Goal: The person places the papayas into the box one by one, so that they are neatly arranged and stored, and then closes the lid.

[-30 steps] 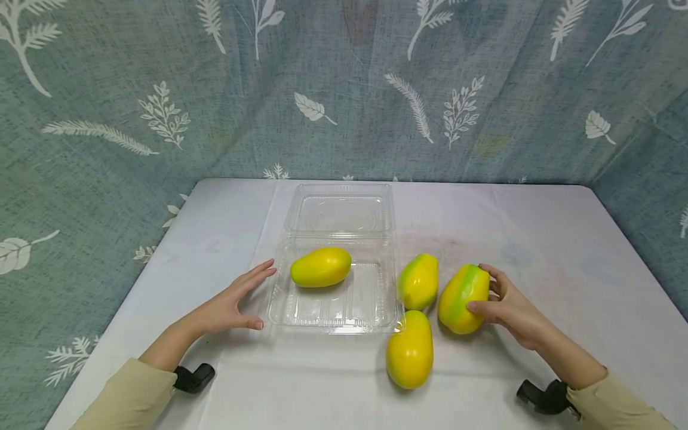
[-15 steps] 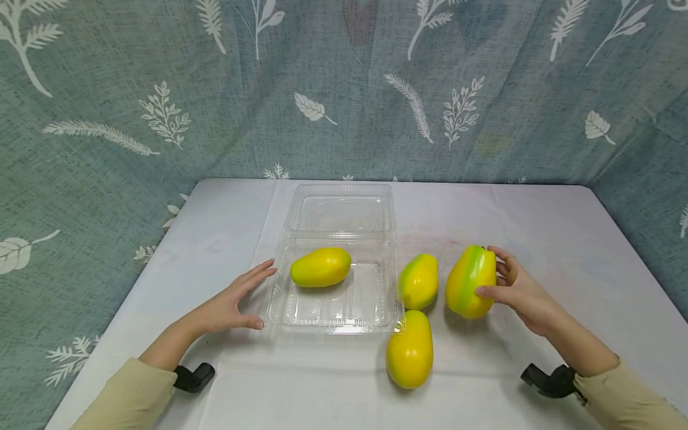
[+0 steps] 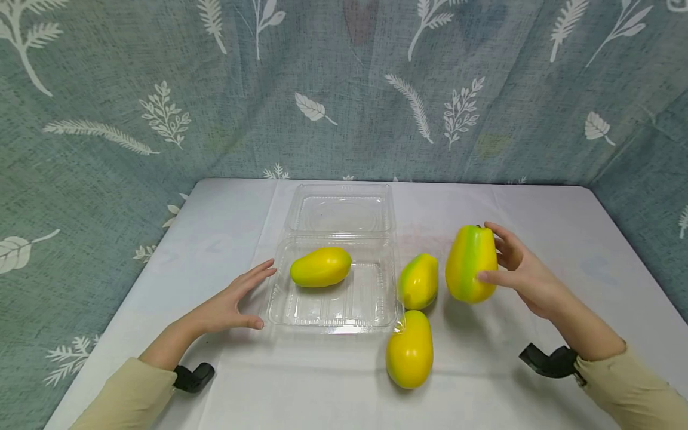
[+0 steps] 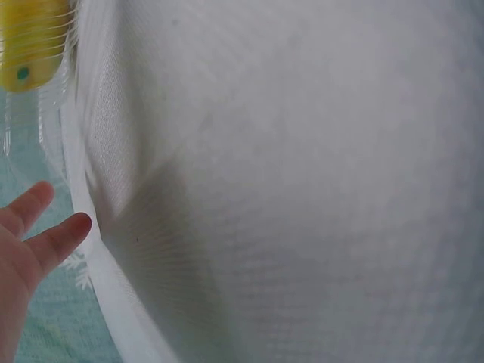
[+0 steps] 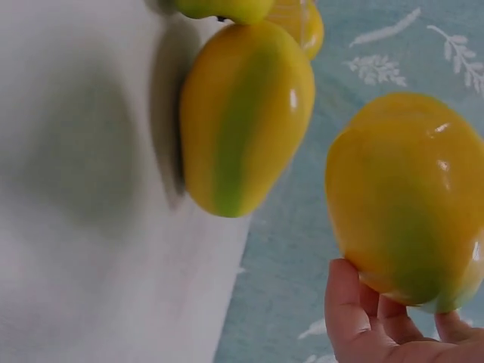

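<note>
My right hand (image 3: 529, 278) grips a yellow papaya with a green stripe (image 3: 469, 263), thumb on its near side and fingers behind. The papaya is upright, raised above the table with its shadow below. In the right wrist view the fingertips (image 5: 346, 295) press against one end of the fruit. My left hand (image 3: 231, 304) is held with fingers and thumb spread beside the left edge of a clear plastic clamshell box (image 3: 371, 298), holding nothing. One papaya (image 3: 321, 267) lies on its side inside the box, whose lid (image 3: 344, 213) is folded back flat.
Two more papayas, one greenish (image 3: 419, 280) and one mostly yellow (image 3: 410, 351), lie along the right side of the box; the nearer overlaps its front corner. A white cloth covers the table (image 3: 564, 257). A leaf-patterned curtain (image 3: 344, 143) hangs behind.
My right hand has lifted the papaya and carried it away toward the back and slightly right, turning it more upright. My left hand and the other papayas have stayed put.
</note>
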`<state>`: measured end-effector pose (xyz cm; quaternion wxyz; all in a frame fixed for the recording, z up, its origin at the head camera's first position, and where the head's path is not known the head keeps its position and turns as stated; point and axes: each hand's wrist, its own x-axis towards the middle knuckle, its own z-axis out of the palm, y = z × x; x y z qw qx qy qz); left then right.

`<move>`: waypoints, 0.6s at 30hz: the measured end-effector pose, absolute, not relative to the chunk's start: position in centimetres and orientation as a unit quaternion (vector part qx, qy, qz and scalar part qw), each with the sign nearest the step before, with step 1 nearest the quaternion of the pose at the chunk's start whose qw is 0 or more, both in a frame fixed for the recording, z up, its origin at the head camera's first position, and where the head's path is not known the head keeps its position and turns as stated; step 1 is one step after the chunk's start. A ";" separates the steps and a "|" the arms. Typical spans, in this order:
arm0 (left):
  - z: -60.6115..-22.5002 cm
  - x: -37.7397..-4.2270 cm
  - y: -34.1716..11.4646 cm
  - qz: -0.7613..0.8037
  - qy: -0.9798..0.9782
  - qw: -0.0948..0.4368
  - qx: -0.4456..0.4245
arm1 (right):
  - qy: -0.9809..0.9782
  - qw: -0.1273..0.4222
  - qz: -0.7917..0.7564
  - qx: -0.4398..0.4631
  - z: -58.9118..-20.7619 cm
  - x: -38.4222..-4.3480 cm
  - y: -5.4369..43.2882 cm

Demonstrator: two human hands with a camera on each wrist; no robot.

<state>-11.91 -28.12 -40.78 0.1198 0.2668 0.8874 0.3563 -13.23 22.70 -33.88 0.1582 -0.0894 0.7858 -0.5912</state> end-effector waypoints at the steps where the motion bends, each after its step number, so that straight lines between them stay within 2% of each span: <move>1: -40.8 -11.9 -28.1 0.357 0.887 0.120 0.267 | 0.784 0.159 -0.593 -0.093 -33.7 -13.3 22.6; 18: -40.8 -11.9 -28.2 0.359 0.887 0.122 0.263 | 0.784 0.172 -0.582 -0.128 -31.1 -14.3 20.4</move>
